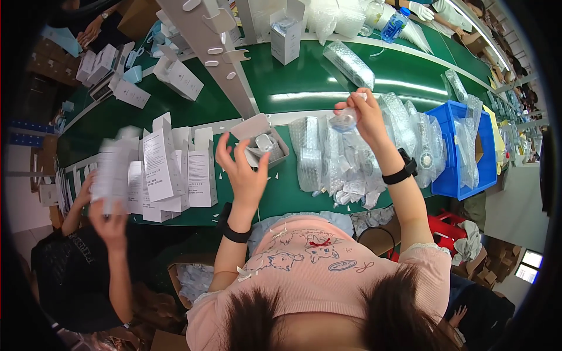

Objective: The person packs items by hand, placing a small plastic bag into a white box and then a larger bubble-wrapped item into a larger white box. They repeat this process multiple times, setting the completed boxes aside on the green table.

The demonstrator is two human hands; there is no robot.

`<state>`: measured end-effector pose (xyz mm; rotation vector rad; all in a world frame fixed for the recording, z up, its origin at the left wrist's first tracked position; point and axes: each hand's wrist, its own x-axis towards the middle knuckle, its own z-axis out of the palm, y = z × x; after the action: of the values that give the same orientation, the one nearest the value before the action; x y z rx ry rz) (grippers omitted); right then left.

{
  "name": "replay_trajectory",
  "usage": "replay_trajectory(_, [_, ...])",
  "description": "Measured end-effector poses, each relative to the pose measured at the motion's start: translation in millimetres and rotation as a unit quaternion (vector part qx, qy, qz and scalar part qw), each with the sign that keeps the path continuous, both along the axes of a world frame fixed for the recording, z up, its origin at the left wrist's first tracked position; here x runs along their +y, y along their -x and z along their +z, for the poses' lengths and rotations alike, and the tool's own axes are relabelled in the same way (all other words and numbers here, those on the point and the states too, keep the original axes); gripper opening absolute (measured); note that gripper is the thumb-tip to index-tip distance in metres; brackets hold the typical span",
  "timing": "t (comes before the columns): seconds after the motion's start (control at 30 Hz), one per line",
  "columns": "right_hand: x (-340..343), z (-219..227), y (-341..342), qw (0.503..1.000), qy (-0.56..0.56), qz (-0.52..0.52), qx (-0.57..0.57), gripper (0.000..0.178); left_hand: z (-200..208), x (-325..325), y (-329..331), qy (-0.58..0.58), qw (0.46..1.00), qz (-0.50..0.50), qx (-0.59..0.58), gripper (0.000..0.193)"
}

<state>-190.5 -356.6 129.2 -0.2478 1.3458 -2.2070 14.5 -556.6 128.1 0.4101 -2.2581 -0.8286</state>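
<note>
My left hand [241, 175] is open, its fingers spread beside a small white box [280, 153]. The flap of that box stands up, and a white-and-clear item [264, 143] lies inside. Above the bubble-wrapped parts, my right hand [370, 117] is raised, fingers closed on a small clear plastic-wrapped piece [344, 120]; its exact kind is hard to make out. Beneath that hand lies a pile of bubble-wrap pouches [333, 155] with small clear bags [363, 169] on top. Each of my wrists carries a black band.
Several white printed cartons [164, 164] stand left of the small box. To the right is a blue bin [448, 152] with wrapped parts. A bubble-wrapped item [349, 63] lies on the conveyor [293, 82] behind. At the left, a co-worker's hand [109, 222] holds a blurred carton [114, 169].
</note>
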Motion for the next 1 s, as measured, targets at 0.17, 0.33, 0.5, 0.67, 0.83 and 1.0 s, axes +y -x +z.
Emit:
replay_trajectory(0.17, [-48, 23, -49, 0.991, 0.101, 0.050, -0.077, 0.006, 33, 36, 14, -0.211, 0.966, -0.139, 0.049, 0.038])
replay_trajectory(0.33, [-53, 38, -75, 0.986, 0.045, 0.116, 0.108, 0.019, 10, 27, 18, -0.338, 0.918, -0.191, -0.078, 0.043])
replay_trajectory(0.5, [-48, 38, -69, 0.864, -0.175, 0.160, 0.444, 0.032, 22, 18, 11, -0.298, 0.945, -0.112, -0.075, 0.035])
replay_trajectory(0.67, [-53, 42, -64, 0.927, -0.149, 0.051, 0.341, 0.027, 27, -1, 5, 0.004, 0.999, 0.039, -0.013, 0.021])
replay_trajectory(0.83, [-75, 30, -69, 0.837, -0.134, 0.153, 0.509, 0.026, -3, -22, 8, -0.066, 0.990, 0.013, -0.128, 0.014])
replay_trajectory(1.0, [-100, 14, -75, 0.582, -0.175, 0.205, 0.768, 0.023, -7, -36, 15, -0.197, 0.974, 0.018, -0.109, 0.013])
